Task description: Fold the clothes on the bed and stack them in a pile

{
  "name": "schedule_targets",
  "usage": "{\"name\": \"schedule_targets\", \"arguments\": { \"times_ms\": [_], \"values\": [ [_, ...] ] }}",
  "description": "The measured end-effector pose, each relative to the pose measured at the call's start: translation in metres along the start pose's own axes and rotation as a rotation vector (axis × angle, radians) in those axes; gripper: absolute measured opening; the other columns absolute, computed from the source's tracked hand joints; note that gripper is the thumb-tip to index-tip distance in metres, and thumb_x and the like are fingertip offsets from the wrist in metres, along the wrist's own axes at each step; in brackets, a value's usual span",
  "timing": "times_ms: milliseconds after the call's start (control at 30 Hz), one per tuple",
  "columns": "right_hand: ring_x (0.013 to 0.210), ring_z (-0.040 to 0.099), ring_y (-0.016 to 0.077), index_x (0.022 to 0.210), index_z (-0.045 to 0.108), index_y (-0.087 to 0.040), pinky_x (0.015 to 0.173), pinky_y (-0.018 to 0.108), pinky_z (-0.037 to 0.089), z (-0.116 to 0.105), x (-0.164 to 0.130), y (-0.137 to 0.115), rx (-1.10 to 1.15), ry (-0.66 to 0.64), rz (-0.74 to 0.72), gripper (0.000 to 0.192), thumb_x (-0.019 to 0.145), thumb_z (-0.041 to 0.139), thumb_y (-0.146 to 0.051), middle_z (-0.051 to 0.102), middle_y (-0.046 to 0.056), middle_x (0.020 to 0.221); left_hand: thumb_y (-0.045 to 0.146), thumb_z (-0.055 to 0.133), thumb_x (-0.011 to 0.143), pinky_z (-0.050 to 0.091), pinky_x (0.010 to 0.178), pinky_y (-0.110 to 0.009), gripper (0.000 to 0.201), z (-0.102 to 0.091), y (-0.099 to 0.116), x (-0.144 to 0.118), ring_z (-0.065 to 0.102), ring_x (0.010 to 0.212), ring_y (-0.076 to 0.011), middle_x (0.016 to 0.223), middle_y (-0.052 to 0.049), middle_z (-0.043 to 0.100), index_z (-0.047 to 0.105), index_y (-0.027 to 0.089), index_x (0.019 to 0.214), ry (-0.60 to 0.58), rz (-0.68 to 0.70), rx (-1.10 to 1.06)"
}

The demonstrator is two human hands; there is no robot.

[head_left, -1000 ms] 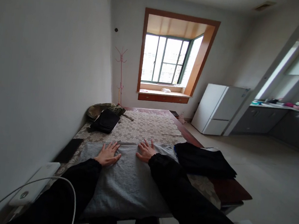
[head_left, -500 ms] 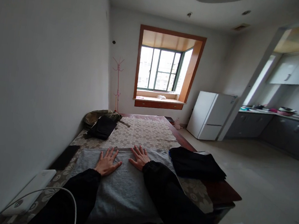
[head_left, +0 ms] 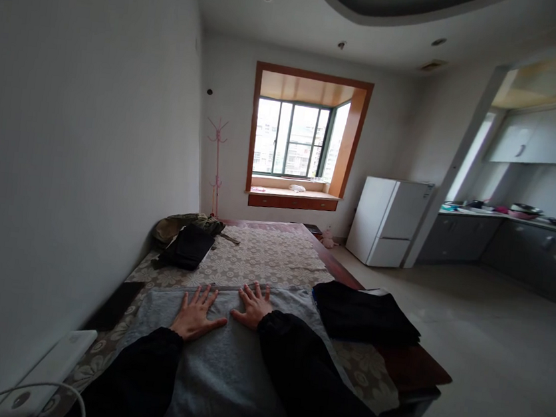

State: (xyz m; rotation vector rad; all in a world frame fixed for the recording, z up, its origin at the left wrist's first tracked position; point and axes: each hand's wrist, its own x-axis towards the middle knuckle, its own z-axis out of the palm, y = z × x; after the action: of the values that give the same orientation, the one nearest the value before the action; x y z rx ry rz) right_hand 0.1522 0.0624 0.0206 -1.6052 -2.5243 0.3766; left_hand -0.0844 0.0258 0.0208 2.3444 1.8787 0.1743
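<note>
A grey cloth [head_left: 235,364] lies spread flat on the table [head_left: 410,367] in front of me. My left hand [head_left: 195,316] rests palm down on it with fingers spread. My right hand [head_left: 251,306] lies flat beside it, also with fingers apart, near the cloth's far edge. The two hands are close together and hold nothing. Both arms wear black sleeves.
A folded black garment [head_left: 361,315] lies right of the cloth. A black bag [head_left: 187,246] and olive bundle [head_left: 173,225] sit far left by the wall. A white device [head_left: 46,369] with cable lies near left. A fridge [head_left: 387,222] and kitchen counter [head_left: 519,246] stand beyond.
My hands have slid closer together on the grey cloth, the right one moving left. The camera has tilted upward, showing more ceiling.
</note>
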Motion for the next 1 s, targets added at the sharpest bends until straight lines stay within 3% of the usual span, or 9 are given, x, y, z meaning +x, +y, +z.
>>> {"name": "schedule_targets", "arguments": {
  "times_ms": [133, 300, 533, 700, 1000],
  "values": [
    [0.159, -0.002, 0.0379, 0.165, 0.022, -0.029, 0.122, 0.065, -0.013, 0.008, -0.004, -0.007, 0.01, 0.082, -0.021, 0.083, 0.095, 0.037, -0.072, 0.008, 0.003, 0.174, 0.082, 0.047, 0.084, 0.009, 0.124, -0.066, 0.095, 0.003, -0.002, 0.001, 0.008, 0.159, -0.0382, 0.171, -0.008, 0.024, 0.034, 0.029, 0.161, 0.082, 0.054, -0.03],
    [0.159, 0.006, 0.034, 0.164, 0.024, -0.037, 0.124, 0.064, -0.006, 0.004, -0.005, -0.007, 0.04, -0.034, -0.16, 0.08, 0.095, 0.035, -0.076, 0.017, -0.001, 0.173, 0.074, 0.048, 0.09, 0.021, 0.127, -0.051, 0.071, 0.006, -0.006, 0.002, 0.034, 0.153, -0.0314, 0.16, -0.004, 0.048, 0.056, 0.033, 0.147, 0.116, 0.183, -0.095],
    [0.159, 0.002, 0.0392, 0.164, 0.02, -0.038, 0.12, 0.071, -0.009, 0.004, -0.004, -0.008, 0.024, -0.055, -0.136, 0.086, 0.091, 0.036, -0.081, 0.015, 0.0, 0.173, 0.079, 0.037, 0.091, 0.013, 0.128, -0.054, 0.082, 0.005, -0.001, -0.002, 0.022, 0.158, -0.0306, 0.169, -0.003, 0.033, 0.042, 0.031, 0.158, 0.033, 0.143, -0.07],
    [0.159, 0.004, 0.0389, 0.164, 0.022, -0.041, 0.12, 0.071, -0.007, 0.007, -0.005, -0.009, 0.013, -0.026, -0.116, 0.082, 0.093, 0.034, -0.079, 0.017, -0.002, 0.173, 0.081, 0.035, 0.089, 0.01, 0.125, -0.065, 0.086, 0.006, 0.005, -0.005, 0.015, 0.159, -0.0348, 0.171, -0.004, 0.027, 0.033, 0.034, 0.161, 0.031, 0.019, -0.015],
    [0.16, -0.002, 0.0334, 0.165, 0.016, -0.037, 0.12, 0.071, -0.011, 0.004, -0.008, 0.003, 0.001, -0.034, -0.01, 0.082, 0.095, 0.028, -0.077, 0.012, -0.003, 0.173, 0.085, 0.033, 0.086, 0.006, 0.125, -0.066, 0.097, 0.004, -0.009, -0.009, 0.012, 0.159, -0.0346, 0.172, -0.006, 0.021, 0.028, 0.028, 0.164, 0.013, -0.03, -0.013]
  ]
}}
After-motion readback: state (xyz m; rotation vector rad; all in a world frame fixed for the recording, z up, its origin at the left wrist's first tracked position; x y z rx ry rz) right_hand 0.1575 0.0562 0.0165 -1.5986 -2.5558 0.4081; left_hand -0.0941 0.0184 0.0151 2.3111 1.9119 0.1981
